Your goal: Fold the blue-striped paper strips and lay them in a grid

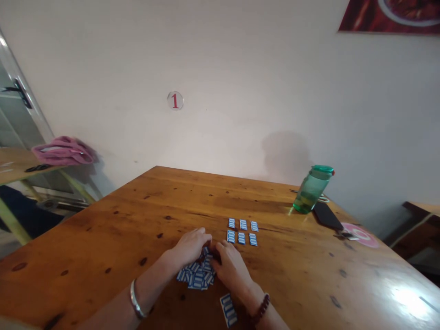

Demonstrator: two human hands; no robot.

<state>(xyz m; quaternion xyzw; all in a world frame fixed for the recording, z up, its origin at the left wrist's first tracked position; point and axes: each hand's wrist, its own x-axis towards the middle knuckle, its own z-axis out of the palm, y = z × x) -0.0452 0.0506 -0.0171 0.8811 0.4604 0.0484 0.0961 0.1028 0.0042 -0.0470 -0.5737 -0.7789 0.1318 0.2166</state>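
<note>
My left hand [191, 245] reaches over a loose pile of small blue-and-white cards [197, 277], its fingers bent and closed at the pile's far edge. Facing it across a narrow gap is my right hand [233, 266], fingers curled at the pile's right side. What the fingertips of either hand hold, if anything, is hidden. Just beyond the right hand, small blue-and-white cards [241, 238] lie in two neat rows of three. A longer blue-and-white card strip [228, 310] lies near my right wrist.
The wooden table [130, 220] meets a white wall. At its far right stand a green water bottle [313, 190], a dark phone [327, 216], keys [345, 235] and a pink disc [360, 234]. A pink cloth item [65, 151] rests on another table at left.
</note>
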